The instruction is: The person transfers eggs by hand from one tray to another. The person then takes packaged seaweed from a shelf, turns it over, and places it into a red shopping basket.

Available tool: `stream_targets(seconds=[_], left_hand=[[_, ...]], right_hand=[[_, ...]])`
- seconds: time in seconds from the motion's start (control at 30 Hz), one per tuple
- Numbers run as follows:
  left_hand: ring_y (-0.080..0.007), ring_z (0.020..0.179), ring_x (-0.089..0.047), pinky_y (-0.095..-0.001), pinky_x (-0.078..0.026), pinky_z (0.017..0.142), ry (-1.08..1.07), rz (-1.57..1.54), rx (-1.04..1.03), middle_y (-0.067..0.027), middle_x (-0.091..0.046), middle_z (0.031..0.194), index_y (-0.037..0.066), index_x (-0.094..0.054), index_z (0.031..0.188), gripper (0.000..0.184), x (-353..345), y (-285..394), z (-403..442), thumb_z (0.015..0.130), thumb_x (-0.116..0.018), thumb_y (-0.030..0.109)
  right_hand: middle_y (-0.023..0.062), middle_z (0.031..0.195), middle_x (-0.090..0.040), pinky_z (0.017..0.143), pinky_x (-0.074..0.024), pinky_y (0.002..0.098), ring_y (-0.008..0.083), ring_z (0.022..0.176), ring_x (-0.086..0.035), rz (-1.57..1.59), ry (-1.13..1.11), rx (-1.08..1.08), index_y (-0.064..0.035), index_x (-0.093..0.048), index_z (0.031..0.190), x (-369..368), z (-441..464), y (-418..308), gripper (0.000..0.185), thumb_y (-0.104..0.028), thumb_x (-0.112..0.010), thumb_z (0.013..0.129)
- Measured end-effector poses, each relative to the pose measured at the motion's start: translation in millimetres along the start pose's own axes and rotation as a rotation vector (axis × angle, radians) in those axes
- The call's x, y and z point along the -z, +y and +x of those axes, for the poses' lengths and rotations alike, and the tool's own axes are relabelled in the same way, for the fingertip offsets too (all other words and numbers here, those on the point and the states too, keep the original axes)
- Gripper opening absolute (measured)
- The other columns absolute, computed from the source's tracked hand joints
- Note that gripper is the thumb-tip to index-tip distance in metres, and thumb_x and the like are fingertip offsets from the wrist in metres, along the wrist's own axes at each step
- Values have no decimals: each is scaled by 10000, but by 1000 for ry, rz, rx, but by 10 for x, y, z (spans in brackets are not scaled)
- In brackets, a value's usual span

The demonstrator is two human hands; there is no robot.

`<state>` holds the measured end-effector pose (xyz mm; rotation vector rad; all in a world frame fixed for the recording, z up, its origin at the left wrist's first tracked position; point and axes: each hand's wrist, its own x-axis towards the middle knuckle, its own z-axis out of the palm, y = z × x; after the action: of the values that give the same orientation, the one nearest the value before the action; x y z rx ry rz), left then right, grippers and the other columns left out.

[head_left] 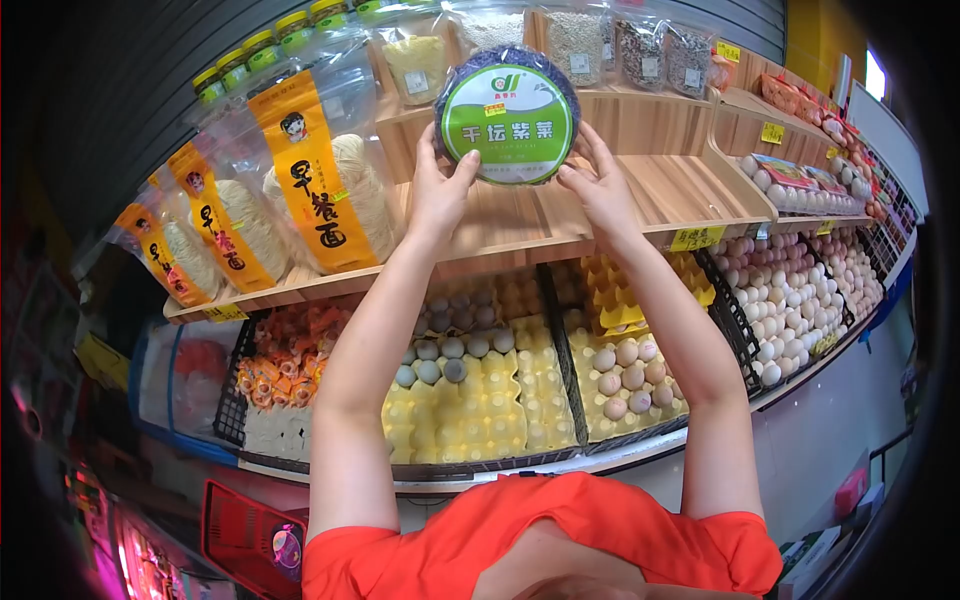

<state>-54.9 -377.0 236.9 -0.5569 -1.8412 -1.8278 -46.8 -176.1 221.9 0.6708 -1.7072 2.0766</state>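
A round package of dried seaweed [510,115], with a green and white label and dark purple edges, is held upright in front of the wooden shelf. My left hand [445,180] grips its lower left edge, thumb on the front. On the lower right edge my right hand [597,180] closes in the same way. The fingers behind the package are partly hidden. Left of my left hand stand bags of dried noodles [325,180] with orange labels. Behind the seaweed package is the bare wood of the shelf [660,185].
Bags of grains [575,45] and jars with yellow lids [260,50] line the upper shelf. Below are crates with egg trays [455,410], loose eggs [780,290] and orange-wrapped items [290,350]. A red basket [250,540] is at the lower left.
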Motion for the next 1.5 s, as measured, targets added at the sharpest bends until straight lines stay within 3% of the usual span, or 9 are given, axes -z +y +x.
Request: stream_targets(seconds=[0.1,0.17,0.33,0.6,0.9,1.07,1.17,1.27,1.5], left_hand=[[-160,1008,-524,-276,-497,764,-33,-64,-58,-90,-461,1193,30,-221,1361,608,-17,263,-233,872,-570,120],[-158,995,-518,-291,-473,809,-21,-50,-118,-110,-453,1194,49,-227,1361,607,29,364,-408,858,-567,62],[-173,1083,-484,-305,-409,921,24,-73,-160,-128,-423,1260,-2,-208,1363,632,200,468,-970,858,-578,77],[-202,1155,-450,-324,-355,984,139,-42,-115,-138,-421,1280,-9,-225,1357,678,694,613,-2033,837,-635,133],[-227,1152,-468,-349,-385,957,333,154,-23,-156,-437,1273,-5,-246,1358,670,1102,947,-3551,835,-636,148],[-232,1142,-481,-341,-402,933,377,185,79,-170,-466,1251,-16,-271,1349,671,1139,1077,-4154,830,-648,182],[-247,1137,-489,-345,-400,932,408,203,108,-178,-477,1242,-21,-291,1340,670,1175,1143,-4390,823,-656,200],[-264,1130,-500,-358,-393,942,404,429,95,-188,-497,1228,-33,-314,1326,684,1273,1302,-4624,807,-668,237],[-264,1147,-490,-359,-382,955,596,565,160,-200,-493,1233,-40,-296,1332,711,1794,1660,-5219,806,-666,263]], right_hand=[[176,1344,-360,887,-431,303,199,1060,-531,-1,-22,122,-44,-234,1390,0,-238,-146,643,14,-521,818],[169,1326,-378,882,-433,295,194,1060,-529,-12,-37,162,-42,-242,1388,-28,-423,-258,630,24,-512,823],[149,1301,-408,858,-437,277,164,1044,-523,37,-80,119,-47,-250,1386,-182,-919,-348,613,52,-492,831],[117,1223,-472,883,-434,275,139,992,-530,148,-180,24,-25,-298,1365,-564,-1760,-252,550,32,-496,856],[146,1237,-499,862,-436,275,145,963,-550,124,-354,-91,-17,-308,1364,-918,-2946,-379,545,17,-500,855],[121,1175,-535,834,-461,272,134,959,-558,60,-351,-178,-27,-330,1359,-924,-3547,-448,541,5,-518,853],[116,1171,-536,836,-461,273,133,962,-553,80,-368,-202,-31,-332,1359,-939,-3767,-479,544,8,-524,852],[116,1176,-533,846,-453,265,126,975,-545,125,-399,-248,-36,-326,1364,-1074,-3931,-461,552,11,-526,852],[99,1160,-535,845,-442,250,109,947,-541,187,-562,-272,-44,-344,1359,-1858,-4142,-391,535,4,-528,859]])
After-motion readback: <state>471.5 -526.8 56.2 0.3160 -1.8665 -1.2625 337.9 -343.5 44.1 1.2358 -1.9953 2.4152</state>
